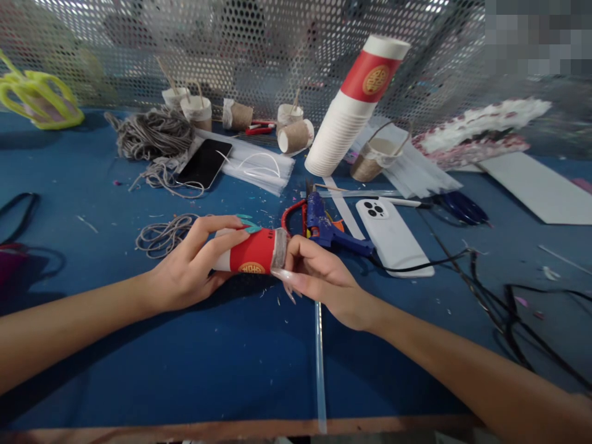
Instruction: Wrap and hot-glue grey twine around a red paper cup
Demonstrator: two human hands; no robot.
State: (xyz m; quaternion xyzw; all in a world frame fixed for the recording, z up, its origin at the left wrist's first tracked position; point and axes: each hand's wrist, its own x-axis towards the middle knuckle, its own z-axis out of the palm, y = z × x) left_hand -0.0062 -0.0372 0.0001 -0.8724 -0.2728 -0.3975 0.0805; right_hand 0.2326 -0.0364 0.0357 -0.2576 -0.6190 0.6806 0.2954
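A red and white paper cup [252,251] with a gold emblem lies sideways between my hands, low over the blue table. Grey cord [280,248] is wound around its right end. My left hand [187,265] is wrapped over the cup's left part, its teal nails on top. At the corded end, my right hand [319,271] has its fingers curled and its thumb pressed against the rim. Just beyond the right hand lies a blue glue gun [324,225]. A loose bundle of grey cord [164,236] rests behind the left hand.
A tall cup stack [342,111] leans at the back near small twine-wrapped cups [370,161]. A black phone [206,163] and grey yarn [150,134] lie back left. A white phone [393,237] and black cables [509,314] are right. A glue stick [320,370] reaches the front edge.
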